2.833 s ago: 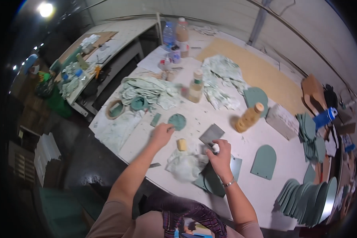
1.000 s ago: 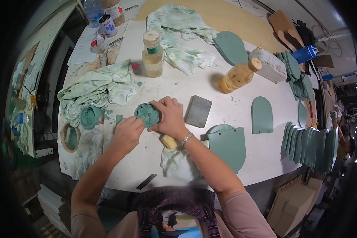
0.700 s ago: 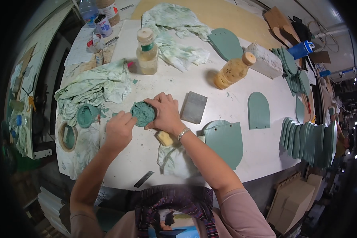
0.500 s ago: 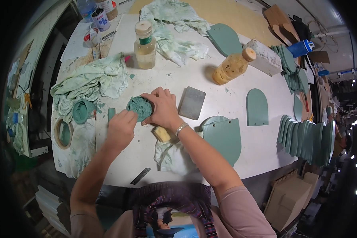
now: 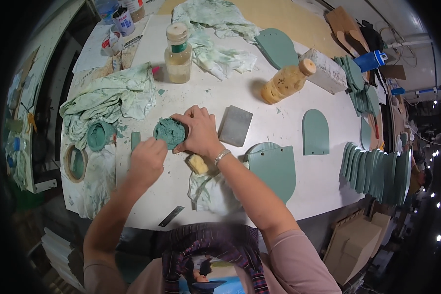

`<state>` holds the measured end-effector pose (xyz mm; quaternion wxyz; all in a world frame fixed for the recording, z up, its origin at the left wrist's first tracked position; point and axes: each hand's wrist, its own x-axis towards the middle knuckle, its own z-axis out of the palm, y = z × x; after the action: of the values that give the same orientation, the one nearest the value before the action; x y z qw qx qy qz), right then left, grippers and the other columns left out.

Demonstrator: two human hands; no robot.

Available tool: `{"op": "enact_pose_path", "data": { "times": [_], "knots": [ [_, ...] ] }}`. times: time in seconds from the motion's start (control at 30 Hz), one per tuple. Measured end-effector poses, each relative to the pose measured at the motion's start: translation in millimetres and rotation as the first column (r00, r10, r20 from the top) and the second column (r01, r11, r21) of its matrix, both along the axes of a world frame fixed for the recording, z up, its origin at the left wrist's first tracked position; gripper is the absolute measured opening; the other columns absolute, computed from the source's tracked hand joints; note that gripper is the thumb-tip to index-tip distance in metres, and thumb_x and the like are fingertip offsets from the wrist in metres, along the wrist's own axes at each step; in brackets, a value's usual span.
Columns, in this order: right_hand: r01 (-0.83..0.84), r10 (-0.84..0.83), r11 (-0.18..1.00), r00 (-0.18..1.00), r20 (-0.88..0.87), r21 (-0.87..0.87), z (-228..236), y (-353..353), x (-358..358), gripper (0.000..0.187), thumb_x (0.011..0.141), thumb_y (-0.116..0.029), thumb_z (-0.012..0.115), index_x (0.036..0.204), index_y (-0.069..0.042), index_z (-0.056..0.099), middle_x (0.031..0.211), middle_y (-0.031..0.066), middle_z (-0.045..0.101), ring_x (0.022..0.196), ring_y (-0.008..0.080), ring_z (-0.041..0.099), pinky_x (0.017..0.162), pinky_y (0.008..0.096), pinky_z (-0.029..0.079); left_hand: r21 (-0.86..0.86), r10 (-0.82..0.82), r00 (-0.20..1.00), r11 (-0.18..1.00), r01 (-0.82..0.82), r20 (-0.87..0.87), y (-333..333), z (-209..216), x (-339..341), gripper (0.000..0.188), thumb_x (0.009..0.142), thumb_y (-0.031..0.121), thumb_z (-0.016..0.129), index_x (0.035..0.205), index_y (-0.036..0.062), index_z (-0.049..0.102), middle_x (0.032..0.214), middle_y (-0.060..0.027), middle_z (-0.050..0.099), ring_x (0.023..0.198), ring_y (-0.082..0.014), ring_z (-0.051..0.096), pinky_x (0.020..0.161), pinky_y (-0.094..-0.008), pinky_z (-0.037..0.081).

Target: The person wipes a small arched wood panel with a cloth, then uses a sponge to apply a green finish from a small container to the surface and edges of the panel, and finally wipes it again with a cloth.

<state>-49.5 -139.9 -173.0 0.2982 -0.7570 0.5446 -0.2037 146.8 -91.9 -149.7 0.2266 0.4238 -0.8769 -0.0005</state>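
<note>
A white counter (image 5: 272,120) is spanning the middle of the frame, where a pot of green putty (image 5: 169,132) and a small green strip (image 5: 135,141) are sitting left of centre, a grey block (image 5: 236,126) is lying at centre, and a crumpled cloth (image 5: 212,193) and a dark strip (image 5: 171,216) are lying below. Toward the top, a clear bottle (image 5: 178,59) is standing beside a stained cloth (image 5: 223,59), and a yellowish bottle (image 5: 285,84) is standing near a long white block (image 5: 324,71). Overlapping green panels (image 5: 274,171) are resting right of centre, one arched panel (image 5: 316,132) is lying apart, and a row of green pieces (image 5: 375,171) is lining the right edge.
</note>
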Motion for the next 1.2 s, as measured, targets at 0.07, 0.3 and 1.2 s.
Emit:
{"op": "enact_pose_path", "data": {
  "times": [0.07, 0.3, 1.2],
  "knots": [
    [0.001, -0.001, 0.999, 1.000, -0.009, 0.033, 2, 0, -2, 0.088, 0.039, -0.037, 0.094, 0.122, -0.026, 0.067, 0.105, 0.0025, 0.051, 0.103, 0.0249, 0.046, 0.088, 0.0377, 0.034, 0.015, -0.052, 0.998, 0.999, 0.052, 0.020, 3, -1, 0, 0.014, 0.066, 0.001, 0.057, 0.079, 0.0041, 0.061, 0.072, -0.0061, 0.048, 0.069, -0.0263, 0.052, 0.056, -0.0378, 0.042],
    [-0.004, 0.004, 1.000, 1.000, -0.004, 0.012, 0, 2, 2, 0.088, 0.039, -0.037, 0.094, 0.121, -0.026, 0.068, 0.105, 0.0026, 0.051, 0.103, 0.0248, 0.047, 0.089, 0.0385, 0.035, -0.044, 0.041, 0.999, 0.998, -0.041, -0.007, -1, -2, 4, 0.015, 0.066, 0.000, 0.057, 0.080, 0.0035, 0.061, 0.072, -0.0070, 0.048, 0.069, -0.0263, 0.053, 0.054, -0.0380, 0.041],
    [0.001, -0.001, 1.000, 1.000, -0.002, -0.014, -3, 0, -2, 0.088, 0.038, -0.038, 0.094, 0.121, -0.027, 0.068, 0.103, 0.0016, 0.051, 0.100, 0.0241, 0.047, 0.086, 0.0374, 0.034, -0.009, 0.051, 0.997, 0.999, -0.051, -0.058, 1, 4, -1, 0.017, 0.068, -0.002, 0.058, 0.084, 0.0008, 0.064, 0.072, -0.0090, 0.049, 0.068, -0.0275, 0.053, 0.054, -0.0384, 0.043]
  ]
}}
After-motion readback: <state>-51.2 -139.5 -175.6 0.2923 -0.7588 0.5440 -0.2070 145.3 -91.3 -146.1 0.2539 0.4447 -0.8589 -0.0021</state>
